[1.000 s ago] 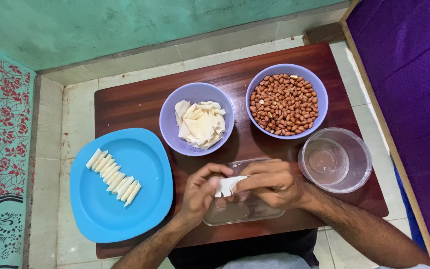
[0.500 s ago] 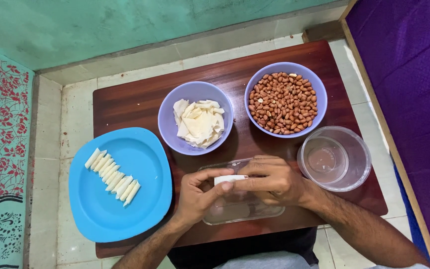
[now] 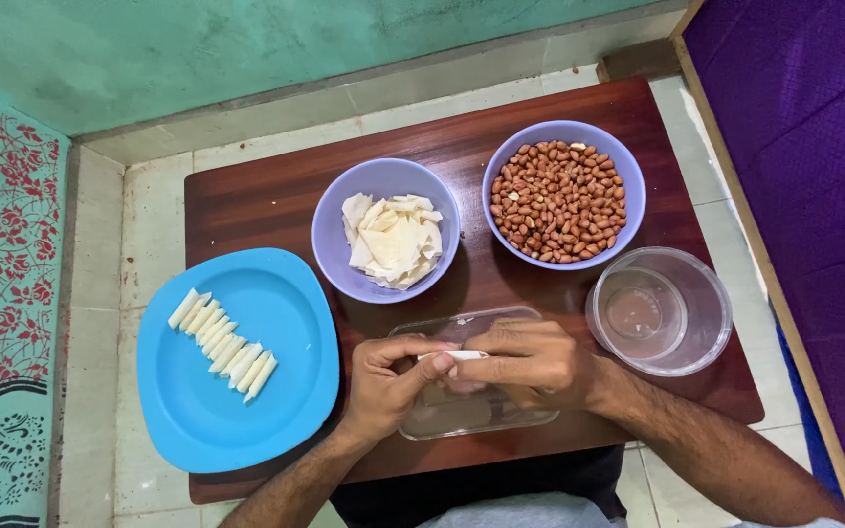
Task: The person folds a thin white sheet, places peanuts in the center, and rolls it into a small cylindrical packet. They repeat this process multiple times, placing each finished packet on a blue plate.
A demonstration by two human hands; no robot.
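Left hand (image 3: 388, 381) and right hand (image 3: 530, 364) both pinched on a small white wrapper roll (image 3: 447, 358), held over a clear tray (image 3: 462, 416) at the worktop (image 3: 266, 200) front edge. Finished rolls (image 3: 222, 344) lined up on the blue plate (image 3: 246, 430); wrapper bowl (image 3: 386, 232) and peanut bowl (image 3: 563, 194) behind.

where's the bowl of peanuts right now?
Head view: the bowl of peanuts sits on the wooden table's far right, beside the bowl of white wrappers and just behind the clear empty container.
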